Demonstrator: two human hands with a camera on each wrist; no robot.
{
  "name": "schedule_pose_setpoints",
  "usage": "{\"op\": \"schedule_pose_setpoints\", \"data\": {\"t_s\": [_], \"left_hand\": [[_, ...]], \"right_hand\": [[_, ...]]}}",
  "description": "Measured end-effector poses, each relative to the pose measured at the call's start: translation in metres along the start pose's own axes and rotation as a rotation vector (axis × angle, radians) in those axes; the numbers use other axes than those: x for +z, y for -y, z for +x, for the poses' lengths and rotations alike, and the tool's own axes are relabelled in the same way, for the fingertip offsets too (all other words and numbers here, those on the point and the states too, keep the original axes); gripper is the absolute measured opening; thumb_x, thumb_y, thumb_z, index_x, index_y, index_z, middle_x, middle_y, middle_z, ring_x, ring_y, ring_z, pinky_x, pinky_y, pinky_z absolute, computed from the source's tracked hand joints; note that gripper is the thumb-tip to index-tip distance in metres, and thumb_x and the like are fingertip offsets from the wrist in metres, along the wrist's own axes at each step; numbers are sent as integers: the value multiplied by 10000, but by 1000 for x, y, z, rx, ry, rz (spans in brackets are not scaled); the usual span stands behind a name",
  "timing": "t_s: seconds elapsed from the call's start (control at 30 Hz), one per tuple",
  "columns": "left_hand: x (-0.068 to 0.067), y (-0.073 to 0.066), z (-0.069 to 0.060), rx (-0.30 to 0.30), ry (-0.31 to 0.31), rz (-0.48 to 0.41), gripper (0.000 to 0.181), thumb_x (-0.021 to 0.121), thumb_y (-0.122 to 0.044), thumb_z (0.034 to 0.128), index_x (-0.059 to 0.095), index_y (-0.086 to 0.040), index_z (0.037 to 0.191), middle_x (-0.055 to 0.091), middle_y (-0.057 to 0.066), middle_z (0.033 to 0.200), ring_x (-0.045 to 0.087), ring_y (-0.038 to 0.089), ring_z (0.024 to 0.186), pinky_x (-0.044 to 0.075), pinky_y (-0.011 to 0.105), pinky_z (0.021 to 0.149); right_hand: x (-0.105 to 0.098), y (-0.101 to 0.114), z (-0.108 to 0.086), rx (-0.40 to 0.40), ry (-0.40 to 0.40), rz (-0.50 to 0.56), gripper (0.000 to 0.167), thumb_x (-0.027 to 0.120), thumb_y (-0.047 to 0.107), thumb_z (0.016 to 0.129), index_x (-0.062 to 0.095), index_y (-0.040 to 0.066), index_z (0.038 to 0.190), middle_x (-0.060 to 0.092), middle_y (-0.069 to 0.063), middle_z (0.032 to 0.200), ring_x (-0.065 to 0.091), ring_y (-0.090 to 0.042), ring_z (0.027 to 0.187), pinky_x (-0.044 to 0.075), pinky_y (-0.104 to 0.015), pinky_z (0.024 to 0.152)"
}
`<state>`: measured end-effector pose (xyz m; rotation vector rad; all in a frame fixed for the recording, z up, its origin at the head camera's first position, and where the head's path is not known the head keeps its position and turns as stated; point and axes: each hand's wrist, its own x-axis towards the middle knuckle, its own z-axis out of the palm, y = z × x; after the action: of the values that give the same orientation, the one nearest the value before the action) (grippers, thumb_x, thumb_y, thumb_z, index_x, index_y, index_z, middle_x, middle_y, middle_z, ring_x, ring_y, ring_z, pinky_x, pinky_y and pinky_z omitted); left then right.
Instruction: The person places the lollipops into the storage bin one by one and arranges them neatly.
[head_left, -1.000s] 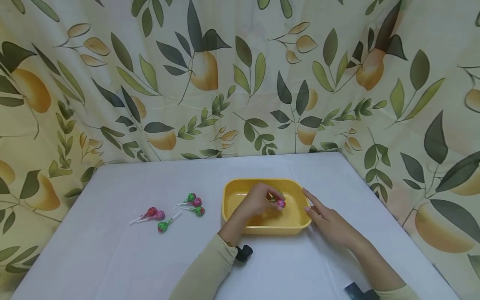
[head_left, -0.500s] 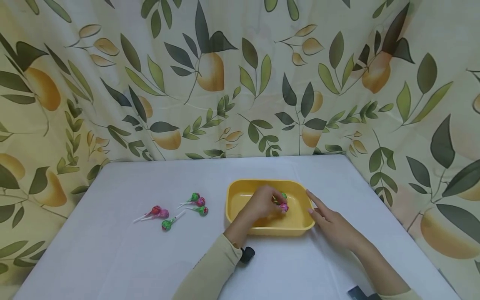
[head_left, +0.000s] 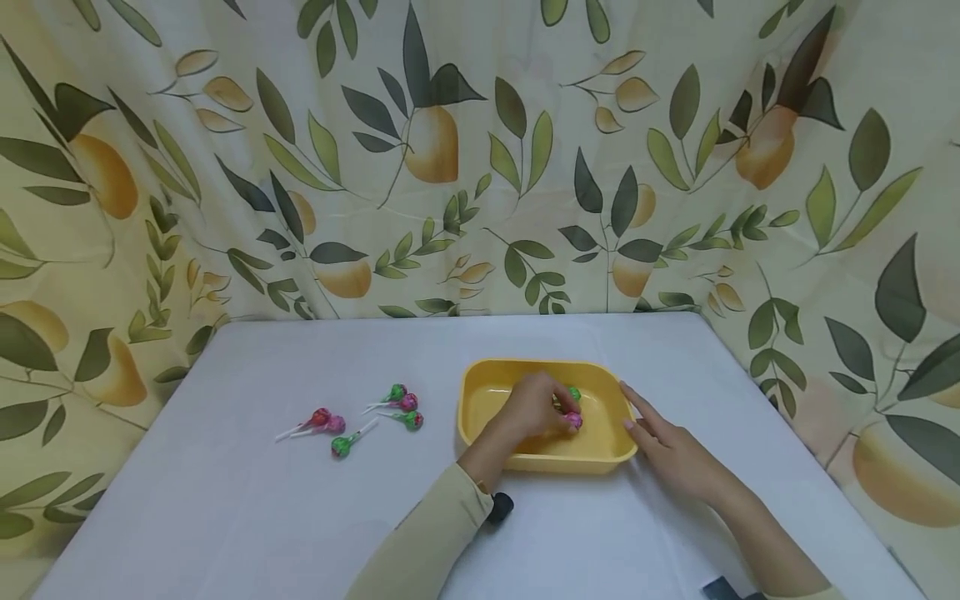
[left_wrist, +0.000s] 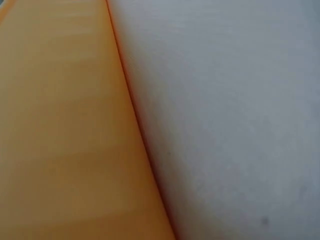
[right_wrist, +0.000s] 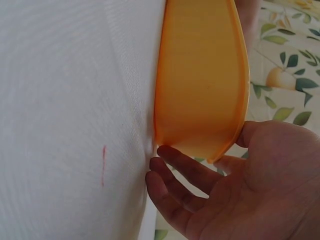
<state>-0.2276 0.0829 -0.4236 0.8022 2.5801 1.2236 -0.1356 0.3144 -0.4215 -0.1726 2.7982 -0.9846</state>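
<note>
Pinches a pink lollipop (head_left: 576,421) between curled thumb and fingers of the left grip (head_left: 534,407), low inside the yellow tray (head_left: 555,463); hides its stick from the head view behind those fingers. Has a green lollipop (head_left: 574,392) in the tray too, just past the same fingers on their far side. Rests the right grip (head_left: 678,458) against the tray's right end, fingers loosely extended along the outer wall, thumb by the near corner. Keeps more sweets on the white-covered tabletop (head_left: 225,517), well to the left of the left grip: nearest to it, two green-headed lollipops (head_left: 413,420) bunched with a pink-headed one (head_left: 408,402); farther off, a lone green one (head_left: 341,447) with stick slanting toward that grip; farthest, a red one (head_left: 320,416) beside another pink one (head_left: 335,425). Wears a pale sleeve (head_left: 423,533) and black device (head_left: 500,508) behind the left grip. Faces a fruit-and-leaf-printed curtain (head_left: 480,250) beyond both grips.
</note>
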Motion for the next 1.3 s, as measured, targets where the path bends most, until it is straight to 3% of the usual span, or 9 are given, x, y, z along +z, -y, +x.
{"op": "schedule_pose_setpoints", "data": {"t_s": [0.1, 0.27, 0.5, 0.73, 1.0, 1.3], "left_hand": [[1, 0, 1, -10, 1, 15, 163, 953, -96, 743, 840, -127, 857, 716, -115, 774, 589, 88, 806, 441, 179, 772], [3, 3, 6, -43, 26, -3, 212, 967, -65, 710, 842, -140, 864, 695, -128, 785, 558, 65, 809, 442, 170, 772], [4, 6, 11, -40, 59, -29, 204, 972, -73, 695, 839, -141, 834, 692, -121, 762, 533, 49, 749, 452, 175, 694], [2, 4, 10, -63, 65, 19, 191, 976, -119, 701, 828, -173, 810, 682, -134, 771, 538, 47, 784, 441, 176, 733], [1, 3, 8, 6, 49, 119, 183, 977, -188, 722, 817, -186, 811, 673, -152, 751, 533, 28, 777, 421, 155, 749], [3, 6, 10, 30, 31, 147, 171, 970, -219, 728, 816, -205, 801, 659, -190, 720, 537, 4, 763, 404, 161, 781]], "right_hand": [[0, 0, 1, -13, 1, -2, 652, 405, 450, 1119, 117, 278, 1678, 631, -233, 1314, 569, -442, 1211, 412, -694, 971], [0, 1, 0, -14, -12, -10, 662, 384, 484, 1116, 114, 263, 1679, 507, -346, 1436, 435, -560, 1347, 356, -755, 992], [-1, -1, 0, -10, -14, -22, 668, 375, 490, 1116, 99, 263, 1680, 546, -329, 1402, 473, -543, 1318, 363, -756, 983], [0, -1, 2, -3, 1, -17, 671, 373, 501, 1114, 92, 272, 1679, 493, -341, 1454, 399, -571, 1368, 335, -778, 989], [0, 0, 1, -15, -5, -26, 662, 367, 491, 1118, 98, 267, 1679, 509, -339, 1440, 401, -572, 1366, 335, -774, 994], [0, 0, 1, -22, -12, -30, 662, 367, 487, 1119, 99, 259, 1679, 488, -353, 1450, 391, -579, 1368, 335, -772, 996]]}}
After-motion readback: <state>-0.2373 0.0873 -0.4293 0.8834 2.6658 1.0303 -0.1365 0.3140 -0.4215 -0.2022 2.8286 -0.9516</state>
